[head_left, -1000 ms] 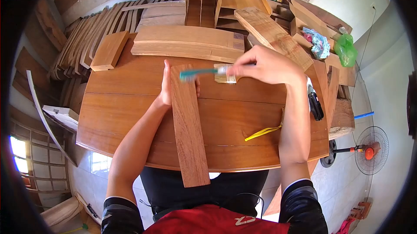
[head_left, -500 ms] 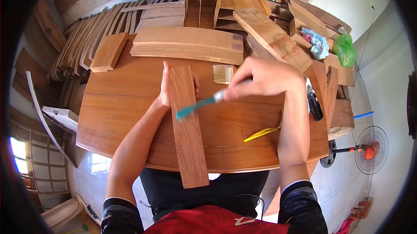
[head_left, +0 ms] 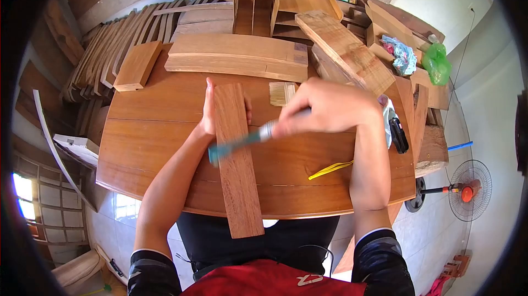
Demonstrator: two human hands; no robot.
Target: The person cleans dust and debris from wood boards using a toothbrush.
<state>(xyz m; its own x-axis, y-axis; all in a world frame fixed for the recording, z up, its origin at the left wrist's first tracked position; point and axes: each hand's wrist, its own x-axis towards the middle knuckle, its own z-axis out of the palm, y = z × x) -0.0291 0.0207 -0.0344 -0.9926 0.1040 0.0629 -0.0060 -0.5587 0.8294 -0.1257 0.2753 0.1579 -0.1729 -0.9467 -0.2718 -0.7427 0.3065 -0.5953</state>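
Observation:
A long brown wooden board [head_left: 239, 175] lies lengthwise towards me, its near end past the table's front edge. My left hand [head_left: 210, 110] is wrapped round its far part, with the thumb along the left side and fingertips showing at the right. In my right hand [head_left: 324, 106] is a teal toothbrush-like tool [head_left: 239, 145], blurred by motion, its far tip over the board's left edge. Beyond the board lies a flat bristle brush [head_left: 281, 93], partly behind my right hand. A yellow strap [head_left: 331, 169] rests near my right forearm.
The wooden table [head_left: 148, 153] bears stacked curved planks [head_left: 236, 57] at the back, a small block [head_left: 138, 66] at left and a leaning plank [head_left: 346, 51] at right. A black object [head_left: 399, 135] lies at the right edge. A fan [head_left: 470, 190] stands beyond.
My right hand has moved slightly left and down, and the teal tool's tip has gone from the board's middle to its left edge. The board and my left hand are about where they were.

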